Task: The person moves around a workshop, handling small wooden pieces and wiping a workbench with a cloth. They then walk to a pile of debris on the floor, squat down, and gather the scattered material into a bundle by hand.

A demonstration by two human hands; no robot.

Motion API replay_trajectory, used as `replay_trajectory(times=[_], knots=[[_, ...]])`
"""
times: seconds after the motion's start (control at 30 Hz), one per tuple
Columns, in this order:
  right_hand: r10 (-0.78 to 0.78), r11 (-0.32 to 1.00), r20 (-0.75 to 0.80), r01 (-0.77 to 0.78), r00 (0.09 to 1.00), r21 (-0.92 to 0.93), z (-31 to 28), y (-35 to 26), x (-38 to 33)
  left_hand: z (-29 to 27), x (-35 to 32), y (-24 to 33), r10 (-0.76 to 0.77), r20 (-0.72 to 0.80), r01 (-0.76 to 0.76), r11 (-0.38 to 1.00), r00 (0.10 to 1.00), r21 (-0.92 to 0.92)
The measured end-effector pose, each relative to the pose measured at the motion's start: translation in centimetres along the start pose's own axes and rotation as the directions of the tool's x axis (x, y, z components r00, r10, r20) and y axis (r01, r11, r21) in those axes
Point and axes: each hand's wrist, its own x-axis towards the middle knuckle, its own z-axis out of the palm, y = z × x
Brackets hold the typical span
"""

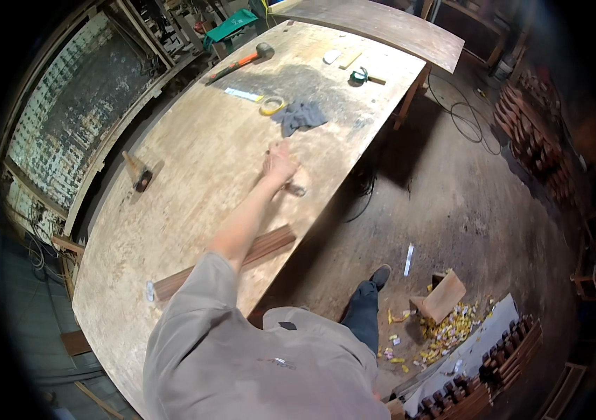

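My left hand (281,162) reaches forward over the wooden worktable (193,182), fingers closed and slightly blurred. From under it, on the near side, pokes a short object with a dark grey end (296,190); the hand covers the rest, so its kind cannot be told. Just beyond the fingers lies a crumpled dark grey cloth (301,117). Next to the cloth are a yellow tape roll (272,106) and a flat white strip with a yellow end (243,94). Dark brown wooden strips (268,246) lie partly beneath my left forearm. My right hand does not show.
A mallet with an orange handle (235,66) and a small hammer (140,173) lie on the table. A green-and-black tool (359,75) sits near the far right corner. On the floor are a cable (467,119), a wooden block (445,295) and yellow scraps (445,339).
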Motion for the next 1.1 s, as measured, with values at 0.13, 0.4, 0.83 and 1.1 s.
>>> replay_trajectory(times=[0.13, 0.4, 0.83, 1.1], knots=[[0.040, 0.999, -0.019, -0.040, 0.999, 0.029, -5.0, -12.4, 2.7, 1.6, 8.6, 2.9, -0.228, -0.057, 0.234, 0.965, 0.972, 0.121], [0.015, 0.985, 0.011, -0.017, 1.000, 0.171, -21.8, -35.9, 10.1, 5.6, 20.0, 3.2, -0.353, 0.169, 0.318, 0.926, 0.920, 0.204], [-0.569, 0.780, 0.075, 0.566, 0.819, -0.267, -28.7, -82.6, 30.9, 16.3, 39.2, 27.9, 0.447, 0.155, -0.473, 0.817, 0.881, 0.331], [-0.190, 0.945, 0.130, 0.218, 0.973, -0.242, -26.1, -95.6, 25.1, 19.0, 51.6, 26.6, 0.133, -0.202, -0.065, 0.949, 0.970, 0.310]])
